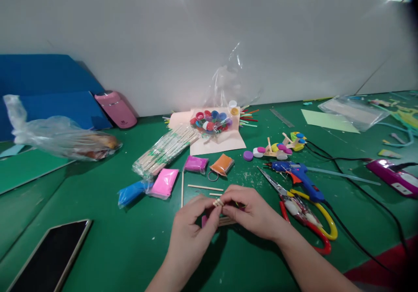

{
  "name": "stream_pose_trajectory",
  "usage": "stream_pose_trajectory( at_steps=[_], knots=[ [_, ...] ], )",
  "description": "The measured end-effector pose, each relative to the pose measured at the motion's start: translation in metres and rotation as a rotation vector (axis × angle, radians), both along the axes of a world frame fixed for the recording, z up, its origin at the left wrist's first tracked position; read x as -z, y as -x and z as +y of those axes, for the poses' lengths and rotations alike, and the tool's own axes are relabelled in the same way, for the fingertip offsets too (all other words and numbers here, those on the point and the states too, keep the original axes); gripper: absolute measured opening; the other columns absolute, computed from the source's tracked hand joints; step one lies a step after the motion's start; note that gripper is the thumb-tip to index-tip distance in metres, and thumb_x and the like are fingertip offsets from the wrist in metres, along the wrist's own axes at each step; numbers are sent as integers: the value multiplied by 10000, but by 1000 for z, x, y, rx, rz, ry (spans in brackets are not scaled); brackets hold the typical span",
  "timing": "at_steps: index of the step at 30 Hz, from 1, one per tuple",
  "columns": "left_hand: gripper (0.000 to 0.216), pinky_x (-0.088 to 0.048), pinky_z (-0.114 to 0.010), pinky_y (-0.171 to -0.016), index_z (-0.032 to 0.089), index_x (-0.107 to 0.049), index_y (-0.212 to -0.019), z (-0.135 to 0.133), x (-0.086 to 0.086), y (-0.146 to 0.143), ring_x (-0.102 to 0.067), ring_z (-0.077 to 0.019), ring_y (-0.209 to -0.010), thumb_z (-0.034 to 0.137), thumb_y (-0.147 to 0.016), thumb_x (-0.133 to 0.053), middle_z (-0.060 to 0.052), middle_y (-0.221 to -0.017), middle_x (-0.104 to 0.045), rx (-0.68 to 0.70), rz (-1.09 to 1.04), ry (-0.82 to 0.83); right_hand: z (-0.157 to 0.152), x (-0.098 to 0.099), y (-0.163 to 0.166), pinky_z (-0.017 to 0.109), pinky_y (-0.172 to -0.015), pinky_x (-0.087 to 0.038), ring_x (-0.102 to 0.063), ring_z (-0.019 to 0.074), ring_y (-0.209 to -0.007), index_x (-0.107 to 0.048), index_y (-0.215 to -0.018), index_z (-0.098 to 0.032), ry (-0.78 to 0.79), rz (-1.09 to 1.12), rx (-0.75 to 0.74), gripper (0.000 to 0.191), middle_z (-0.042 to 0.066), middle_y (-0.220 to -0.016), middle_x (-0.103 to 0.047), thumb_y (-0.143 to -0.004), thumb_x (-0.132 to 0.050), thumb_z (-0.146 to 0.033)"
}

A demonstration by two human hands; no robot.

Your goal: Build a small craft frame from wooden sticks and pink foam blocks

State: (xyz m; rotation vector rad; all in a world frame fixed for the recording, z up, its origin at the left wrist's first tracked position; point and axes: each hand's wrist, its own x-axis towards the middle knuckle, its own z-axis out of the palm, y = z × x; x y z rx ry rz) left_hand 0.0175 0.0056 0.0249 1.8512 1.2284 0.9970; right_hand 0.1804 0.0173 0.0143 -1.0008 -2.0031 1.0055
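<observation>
Several short wooden sticks, their pale ends turned upward, are pinched between my two hands. My left hand grips them with thumb and forefinger from one side. From the other side my right hand closes its fingertips on the same sticks. Longer sticks show just below the fingers, and a bit of pink peeks out by the left thumb; whether these are joined to the short sticks I cannot tell. On the table just beyond lie a loose wooden stick and an upright-lying one.
Clay packets in pink, blue, purple and orange lie ahead. Scissors and a blue glue gun with a cord are at right. A phone lies left, a bag of sticks behind.
</observation>
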Motion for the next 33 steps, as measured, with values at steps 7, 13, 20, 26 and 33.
stream_pose_trajectory(
  at_steps=[7,13,20,26,33],
  knots=[
    [160,-453,-190,-557,144,-648,-835,1,2,2,-581,-116,-613,72,-744,-537,-25,-669,-618,52,15,-174,3,2,-2,230,-667,-397,-534,132,-732,-653,-865,-178,-43,45,23,151,27,-766,-604,-801,-530,-119],
    [169,-465,-194,-573,171,-641,-830,5,2,2,-586,-120,-636,78,-753,-522,-25,-703,-612,50,13,-171,3,2,-1,233,-673,-419,-546,135,-746,-649,-885,-169,-18,8,31,173,35,-784,-611,-794,-517,-105],
    [138,-450,-262,-602,149,-644,-724,4,0,2,-571,-168,-659,123,-745,-510,-53,-680,-593,30,131,-62,0,-5,-1,258,-673,-453,-562,150,-762,-630,-987,-176,-10,117,90,239,60,-859,-601,-753,-593,-199],
    [171,-410,-252,-560,156,-642,-705,4,-6,2,-504,-144,-585,165,-769,-485,-23,-624,-524,68,-11,173,2,-3,10,230,-552,-423,-533,123,-611,-655,-750,-162,128,279,237,108,23,-683,-592,-765,-580,-238],
    [186,-374,-246,-556,144,-625,-647,4,-9,-1,-467,-141,-608,197,-777,-502,-23,-640,-506,108,-176,332,3,-6,18,201,-517,-413,-511,97,-546,-612,-679,-151,397,483,302,129,-20,-593,-573,-738,-602,-265]
  ],
)
